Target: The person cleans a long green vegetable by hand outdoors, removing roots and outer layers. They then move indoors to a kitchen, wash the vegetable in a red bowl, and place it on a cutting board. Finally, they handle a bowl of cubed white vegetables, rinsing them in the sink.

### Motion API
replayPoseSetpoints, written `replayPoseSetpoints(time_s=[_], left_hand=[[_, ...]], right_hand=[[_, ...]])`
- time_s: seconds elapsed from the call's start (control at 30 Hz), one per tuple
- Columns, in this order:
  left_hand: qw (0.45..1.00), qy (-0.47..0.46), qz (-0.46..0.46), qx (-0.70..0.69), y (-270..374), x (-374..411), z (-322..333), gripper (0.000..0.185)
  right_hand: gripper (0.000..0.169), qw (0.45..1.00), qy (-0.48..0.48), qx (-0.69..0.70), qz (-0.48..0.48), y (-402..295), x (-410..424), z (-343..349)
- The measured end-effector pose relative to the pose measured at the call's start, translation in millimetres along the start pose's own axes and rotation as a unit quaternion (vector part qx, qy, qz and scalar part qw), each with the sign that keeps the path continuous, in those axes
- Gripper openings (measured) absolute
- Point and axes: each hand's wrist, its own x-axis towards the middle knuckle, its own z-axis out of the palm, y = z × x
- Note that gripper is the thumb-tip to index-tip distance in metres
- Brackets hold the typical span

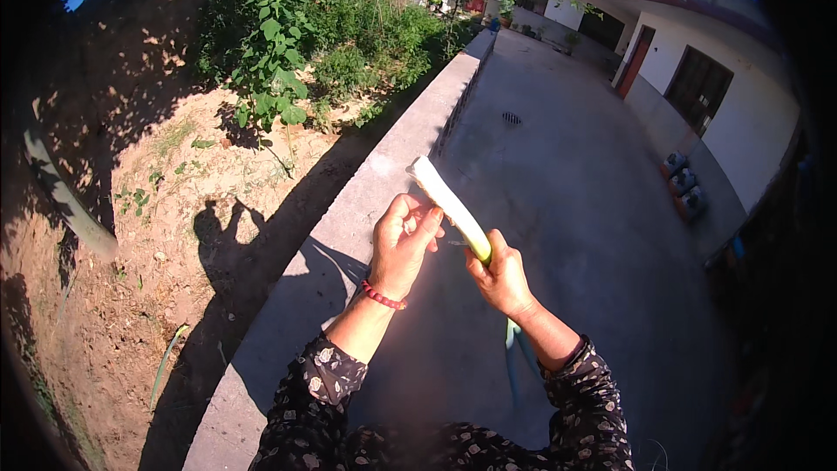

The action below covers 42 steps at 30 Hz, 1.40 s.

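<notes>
A large green onion or leek [456, 206] slants across the middle, its white root end up and to the left. My right hand [502, 273] is closed around its light green part, and long leaves [513, 356] hang below that hand. Close against the stalk's left side is my left hand [407, 239], with a red bead bracelet on the wrist. Its fingers are curled and the thumb tip is at the stalk's edge; whether it pinches a thin outer layer cannot be told.
A low concrete-topped wall [366, 203] runs diagonally beside me. Left of it lies a dirt plot with leafy plants [271, 72] and a loose green leaf [167, 363]. To the right, a paved yard [562, 176] has a drain grate [512, 118] and several containers [683, 186] by the house wall.
</notes>
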Motion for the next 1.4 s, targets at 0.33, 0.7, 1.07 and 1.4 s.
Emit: replayPoseSetpoints(time_s=[0.33,0.7,1.07,1.4], left_hand=[[0.993,-0.050,-0.099,-0.042,-65,49,-20,0.006],[0.974,-0.072,-0.019,0.213,-127,156,-48,0.005],[0.885,0.110,-0.172,-0.419,-164,246,-157,0.013],[0.944,0.221,-0.242,0.039,-256,270,-167,0.037]], right_hand=[[0.028,0.994,-0.015,-0.096,0.057,42,28,14],[0.022,0.995,-0.047,-0.017,0.091,100,109,40],[0.018,0.832,-0.176,0.372,0.371,190,159,17],[0.026,0.951,-0.185,0.067,0.239,281,249,4]])
